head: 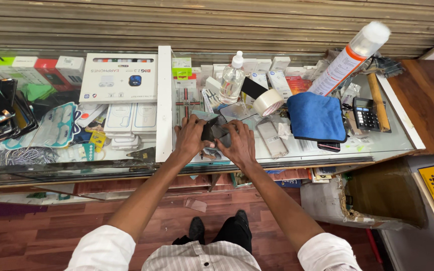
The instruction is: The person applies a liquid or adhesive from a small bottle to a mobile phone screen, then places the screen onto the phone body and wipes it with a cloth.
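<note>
While both hands meet over the glass counter [377, 145], a small dark phone [211, 131] lies between them, just in front of the person's chest and a little left of the counter's middle. The left hand [191, 136] comes at it from the left, fingers curled over its near-left edge; the right hand [238, 143] covers its right side, fingers spread and bent down onto it. Each hand touches it, so neither is nearer, though the left seems to pinch it while the right presses from above. Its long axis cannot be told for certain, since the hands hide most of it; what shows suggests it runs roughly across, from one hand to the other. Both forearms reach forward and converge, elbows out, wrists low near the counter's front edge.

Just beyond the hands stand a clear pump bottle [231, 80] and a roll of tape [268, 102]. A blue cloth [315, 116] lies to the right, near a calculator [365, 113] and a tall spray can [350, 56].
</note>
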